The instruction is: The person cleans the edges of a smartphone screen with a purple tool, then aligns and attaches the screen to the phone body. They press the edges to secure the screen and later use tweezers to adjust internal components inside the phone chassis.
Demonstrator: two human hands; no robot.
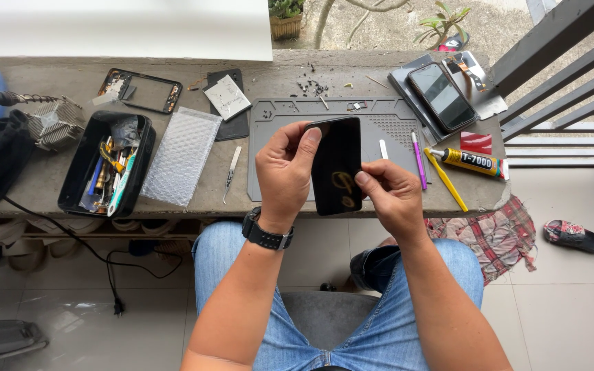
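- The left hand (pixel 284 172), with a black watch (pixel 267 235) on its wrist, is clamped on the left edge of a black phone screen (pixel 337 165), thumb on the front near the top.
- The right hand (pixel 392 196) pinches the screen's right edge low down, thumb and fingertips closed on it.
- The screen is held upright between both hands, just above the near edge of the table (pixel 36 185) and in front of a grey work mat (pixel 276 137).
- On the mat, right of the hands, lie a small white stick (pixel 383 149), a purple pen (pixel 418 159) and a yellow stick (pixel 446 180), side by side.
- A tube of glue (pixel 469 162) lies just right of them, with a red packet (pixel 476 142) behind it.
- Far right, a phone (pixel 441 96) rests face up on a grey plate (pixel 407 86).
- Left of the mat lie tweezers (pixel 232 174), a sheet of bubble wrap (pixel 181 156) and an open black box (pixel 80 161) full of tools.
- At the far left of the table lie a phone frame (pixel 140 90) and a dark back cover (pixel 236 126) with a pale panel (pixel 226 97) on it.
- Small dark bits (pixel 311 86) are scattered along the far edge of the mat.
- The person sits in blue jeans (pixel 379 330); a checked cloth (pixel 493 237) and a sandal (pixel 573 235) lie on the floor to the right.
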